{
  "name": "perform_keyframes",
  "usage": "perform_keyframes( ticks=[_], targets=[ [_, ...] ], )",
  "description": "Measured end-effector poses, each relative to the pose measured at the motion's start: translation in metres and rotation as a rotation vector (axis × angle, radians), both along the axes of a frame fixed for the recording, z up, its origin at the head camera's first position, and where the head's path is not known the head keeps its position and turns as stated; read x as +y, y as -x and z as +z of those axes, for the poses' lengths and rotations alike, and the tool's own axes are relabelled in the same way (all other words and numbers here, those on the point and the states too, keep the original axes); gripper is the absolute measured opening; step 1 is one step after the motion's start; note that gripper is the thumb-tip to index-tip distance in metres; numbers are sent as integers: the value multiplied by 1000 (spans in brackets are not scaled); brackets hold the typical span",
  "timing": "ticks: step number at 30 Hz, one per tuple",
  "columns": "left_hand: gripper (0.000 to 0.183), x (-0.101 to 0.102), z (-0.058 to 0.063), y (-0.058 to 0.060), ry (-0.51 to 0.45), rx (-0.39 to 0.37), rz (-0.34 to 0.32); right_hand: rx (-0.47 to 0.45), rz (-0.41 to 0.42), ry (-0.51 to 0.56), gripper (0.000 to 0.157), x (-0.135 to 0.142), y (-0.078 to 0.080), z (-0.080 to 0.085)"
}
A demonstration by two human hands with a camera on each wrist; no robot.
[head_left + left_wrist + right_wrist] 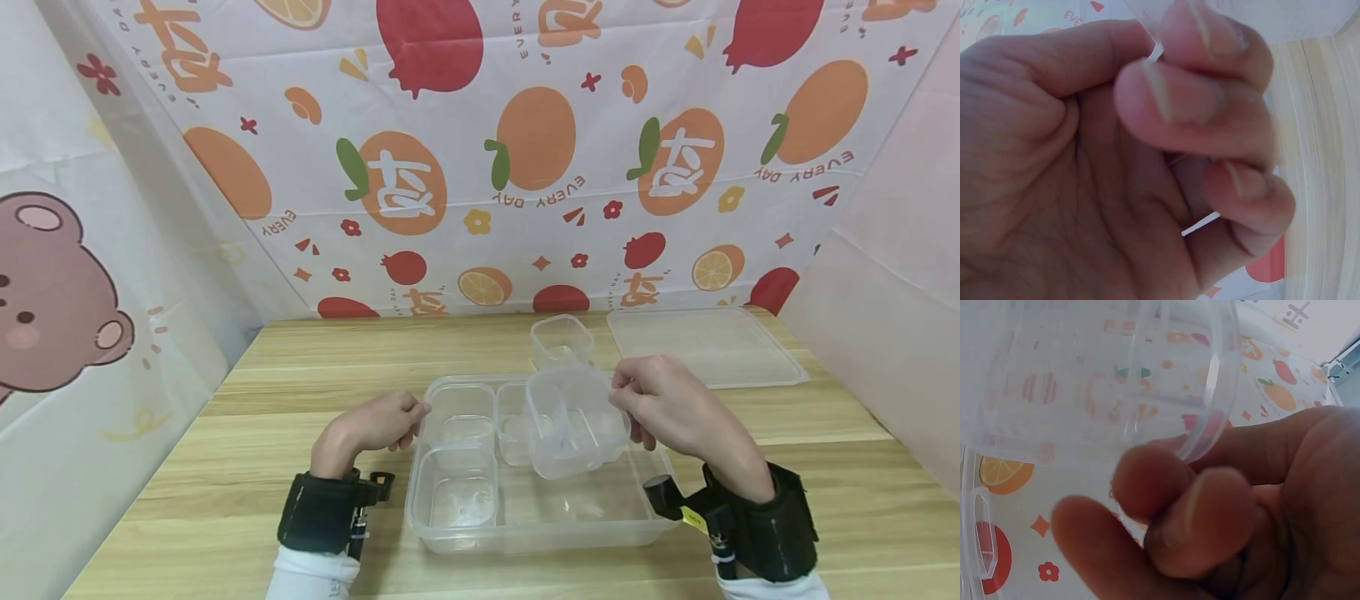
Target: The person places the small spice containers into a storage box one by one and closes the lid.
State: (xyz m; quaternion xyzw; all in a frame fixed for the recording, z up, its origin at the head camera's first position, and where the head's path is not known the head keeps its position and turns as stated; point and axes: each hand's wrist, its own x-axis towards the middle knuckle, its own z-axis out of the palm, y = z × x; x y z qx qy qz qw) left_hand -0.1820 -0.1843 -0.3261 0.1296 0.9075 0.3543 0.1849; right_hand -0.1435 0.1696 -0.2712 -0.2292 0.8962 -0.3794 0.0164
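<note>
A large clear plastic box (540, 537) stands on the wooden table. My left hand (382, 423) pinches its left rim; in the left wrist view the thumb and curled fingers (1197, 119) meet at a clear edge. Over the box's middle, my right hand (675, 408) pinches a small clear plastic container (577, 425) by its right rim, and the container is tilted. The right wrist view shows the same container (1104, 381) above the curled fingers (1204, 525). Inside the large box, small clear containers sit at front left (457, 500), back left (463, 408) and back middle (513, 429).
Another small clear container (562, 340) stands behind the large box. A flat clear lid (705, 342) lies at the table's back right. A fruit-printed cloth (480, 167) hangs behind the wooden table (225, 467), with pale cloths at both sides.
</note>
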Motion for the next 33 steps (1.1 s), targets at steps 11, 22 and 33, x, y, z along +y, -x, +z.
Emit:
perform_keyframes(
  ticks=[11, 22, 33],
  targets=[
    [42, 0, 0, 1, 2, -2, 1, -23, 42, -42, 17, -5, 0, -1],
    [42, -1, -1, 0, 10, -3, 4, -131, 39, -127, 16, -15, -1, -2],
    [42, 0, 0, 0, 9, -7, -9, -123, 107, -147, 20, -20, -3, -8]
  ],
)
